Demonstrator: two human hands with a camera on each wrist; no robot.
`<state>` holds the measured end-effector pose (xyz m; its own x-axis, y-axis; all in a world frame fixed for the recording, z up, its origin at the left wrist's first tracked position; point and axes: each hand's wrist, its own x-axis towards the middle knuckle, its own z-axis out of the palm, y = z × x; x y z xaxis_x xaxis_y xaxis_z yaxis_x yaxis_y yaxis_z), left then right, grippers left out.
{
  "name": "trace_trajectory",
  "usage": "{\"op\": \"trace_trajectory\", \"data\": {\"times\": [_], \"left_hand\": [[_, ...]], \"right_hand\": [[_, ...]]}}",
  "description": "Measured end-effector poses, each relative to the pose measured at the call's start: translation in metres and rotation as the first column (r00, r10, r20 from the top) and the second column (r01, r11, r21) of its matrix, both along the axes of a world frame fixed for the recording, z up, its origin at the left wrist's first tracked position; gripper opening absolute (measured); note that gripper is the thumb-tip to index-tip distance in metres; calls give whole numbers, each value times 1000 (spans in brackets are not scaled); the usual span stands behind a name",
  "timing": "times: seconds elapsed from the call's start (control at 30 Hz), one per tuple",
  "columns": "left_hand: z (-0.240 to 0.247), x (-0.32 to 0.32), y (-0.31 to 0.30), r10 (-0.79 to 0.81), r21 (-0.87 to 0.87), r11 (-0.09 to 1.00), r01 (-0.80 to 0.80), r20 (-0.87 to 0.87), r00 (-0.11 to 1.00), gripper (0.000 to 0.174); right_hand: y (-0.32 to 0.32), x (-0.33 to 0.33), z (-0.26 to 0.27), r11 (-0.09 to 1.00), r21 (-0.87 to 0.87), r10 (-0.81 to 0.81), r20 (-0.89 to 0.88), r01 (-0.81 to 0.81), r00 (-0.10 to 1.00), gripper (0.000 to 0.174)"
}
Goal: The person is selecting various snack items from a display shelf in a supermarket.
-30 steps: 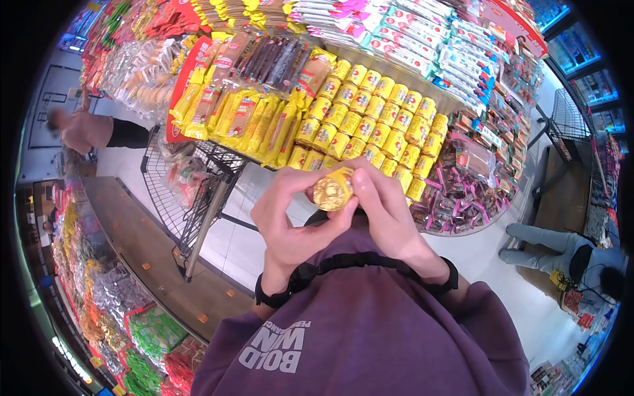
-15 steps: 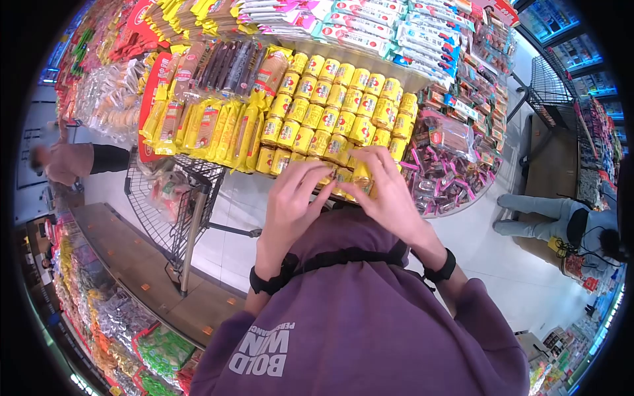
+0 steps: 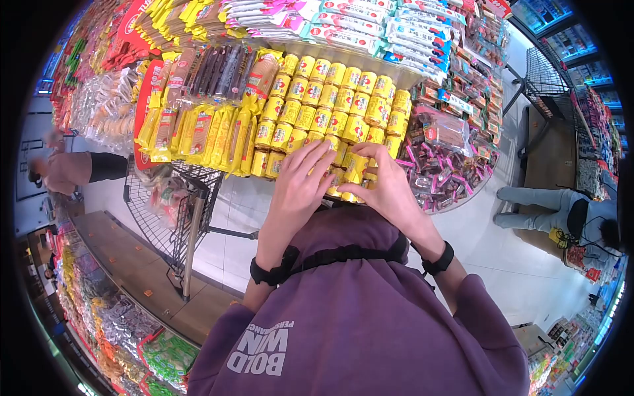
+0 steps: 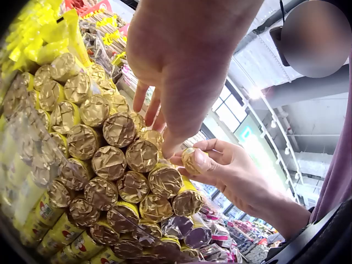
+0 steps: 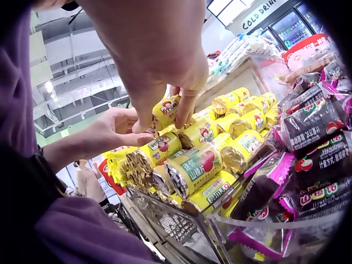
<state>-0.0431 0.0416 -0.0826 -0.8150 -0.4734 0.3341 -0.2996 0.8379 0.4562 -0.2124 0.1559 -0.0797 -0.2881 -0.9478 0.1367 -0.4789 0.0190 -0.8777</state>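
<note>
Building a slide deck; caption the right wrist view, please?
Right hand pinches a yellow roll over the stacked rolls, left hand close beside.

A black wire-mesh rack point(image 3: 173, 198) stands on a pale, glossy tiled floor point(image 3: 231, 254). Left of the rack runs a low brown wooden platform point(image 3: 125, 254). Far to its right, past a second black wire rack point(image 3: 548, 86), stand lit glass-door drink coolers point(image 3: 561, 36), and bright white lights point(image 5: 50, 86) hang from the ceiling overhead.
</note>
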Motion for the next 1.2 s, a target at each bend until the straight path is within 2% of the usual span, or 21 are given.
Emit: {"op": "trace_trajectory", "data": {"times": [0.03,0.13,0.23,0.33,0.43,0.63,0.73,0.83,0.93,1.03,1.13,1.2], "left_hand": [[0,0,0,2,5,1000,-2,-2,1000,43],[-1,1,-2,2,-7,1000,-2,15,1000,42],[0,2,-2,-3,9,1000,2,31,1000,41],[1,2,-1,4,23,1000,-4,12,1000,41],[-2,2,-2,7,11,1000,-7,16,1000,41],[0,2,-2,13,15,1000,-13,25,1000,40],[0,2,-1,17,21,1000,-18,31,999,40],[-1,1,-2,10,2,1000,-10,29,1000,38],[-1,0,-2,16,4,1000,-16,26,1000,36],[-2,-1,-1,19,25,1000,-19,16,1000,35],[-3,-1,-2,19,47,999,-20,20,1000,36],[-5,-2,-4,15,57,998,-16,16,1000,36]], "right_hand": [[-1,-1,0,1000,-12,-4,6,4,1000,59],[-6,-2,-3,992,-129,-30,-170,8,985,61],[-11,1,-1,986,-168,-65,-310,12,948,59],[-11,2,13,993,-114,-74,-380,33,922,56],[-5,-4,8,998,-68,-25,-311,4,950,53],[-9,-9,-3,994,-103,-56,-284,27,957,42],[-14,3,-4,995,76,-61,7,60,998,33],[-17,8,-13,998,-11,-69,-106,68,992,25],[-11,3,-11,989,-138,-68,-120,52,990,19],[-10,-1,-17,986,-161,-58,-167,31,984,15],[-10,-1,-15,997,-62,-55,-177,45,983,17],[-10,-7,-4,990,-139,-75,-277,37,958,18]]}}
